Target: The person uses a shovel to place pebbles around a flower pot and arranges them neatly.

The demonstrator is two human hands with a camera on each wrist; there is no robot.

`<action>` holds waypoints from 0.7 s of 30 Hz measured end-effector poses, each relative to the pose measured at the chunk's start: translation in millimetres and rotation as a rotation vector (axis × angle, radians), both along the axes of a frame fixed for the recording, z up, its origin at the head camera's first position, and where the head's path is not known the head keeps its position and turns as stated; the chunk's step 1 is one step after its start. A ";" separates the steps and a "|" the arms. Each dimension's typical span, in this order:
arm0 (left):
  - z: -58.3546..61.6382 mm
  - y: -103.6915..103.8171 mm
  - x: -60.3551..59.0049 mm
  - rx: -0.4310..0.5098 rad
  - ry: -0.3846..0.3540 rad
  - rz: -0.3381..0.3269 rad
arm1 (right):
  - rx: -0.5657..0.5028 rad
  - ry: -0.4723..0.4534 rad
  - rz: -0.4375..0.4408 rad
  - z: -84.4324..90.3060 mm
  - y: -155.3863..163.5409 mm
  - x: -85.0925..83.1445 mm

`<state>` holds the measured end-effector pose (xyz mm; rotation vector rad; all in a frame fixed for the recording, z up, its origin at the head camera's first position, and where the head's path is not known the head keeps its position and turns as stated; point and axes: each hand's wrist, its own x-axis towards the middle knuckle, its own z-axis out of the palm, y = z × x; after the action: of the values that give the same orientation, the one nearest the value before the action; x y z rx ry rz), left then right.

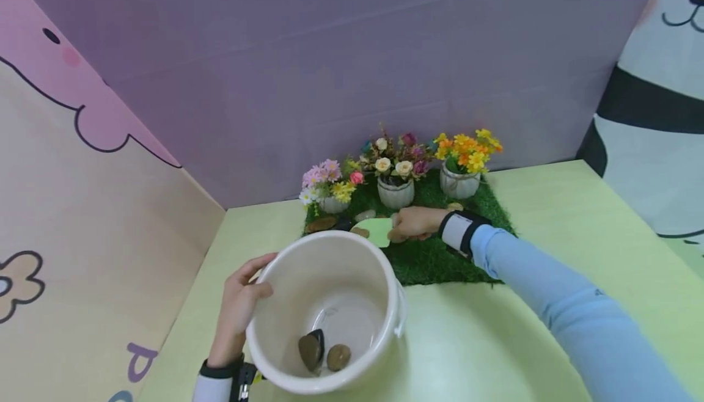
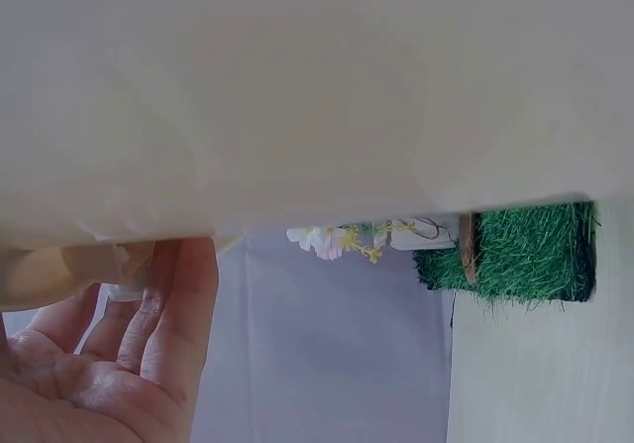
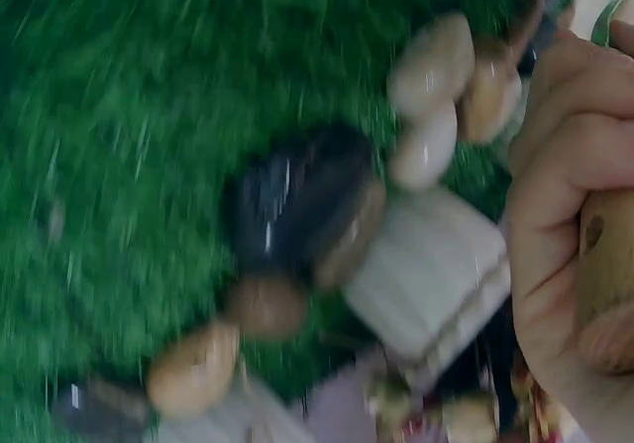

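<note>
My left hand (image 1: 240, 304) holds a white bucket (image 1: 379, 359) by its left rim, the thumb over the rim. The bucket is tilted, its mouth toward me. Inside it lie a brown stone (image 1: 338, 357) and another brown stone (image 1: 309, 351) against a dark one. My right hand (image 1: 415, 223) grips a wooden handle (image 3: 606, 275), and a light green shovel blade (image 1: 378, 231) sticks out to its left, beyond the bucket's far rim. A brown stone (image 1: 360, 231) shows at the blade's left part. The left wrist view is mostly filled by the bucket wall (image 2: 297, 96).
A green grass mat (image 1: 434, 264) lies on the pale table (image 1: 550, 219). Three flower pots (image 1: 396, 193) stand along its back. Stones, among them a large dark one (image 3: 297, 200), lie in front of the pots. A grey-purple cloth (image 1: 330, 72) hangs behind.
</note>
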<state>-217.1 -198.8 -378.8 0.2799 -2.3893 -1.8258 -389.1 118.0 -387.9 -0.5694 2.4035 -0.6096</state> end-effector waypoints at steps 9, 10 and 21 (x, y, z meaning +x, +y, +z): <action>-1.5 1.4 1.4 0.023 0.005 0.023 | -0.043 -0.101 -0.030 -27.9 -29.9 2.0; -1.9 1.7 1.6 0.025 0.003 0.027 | -0.037 -0.111 -0.035 -30.0 -32.0 1.4; -0.3 3.7 0.6 0.047 -0.032 0.050 | -0.141 -0.322 -0.251 -36.0 -48.9 -4.0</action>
<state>-216.4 -195.1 -379.1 0.3730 -2.3399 -1.8713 -393.1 69.1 -423.9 -0.2045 2.1503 -0.9099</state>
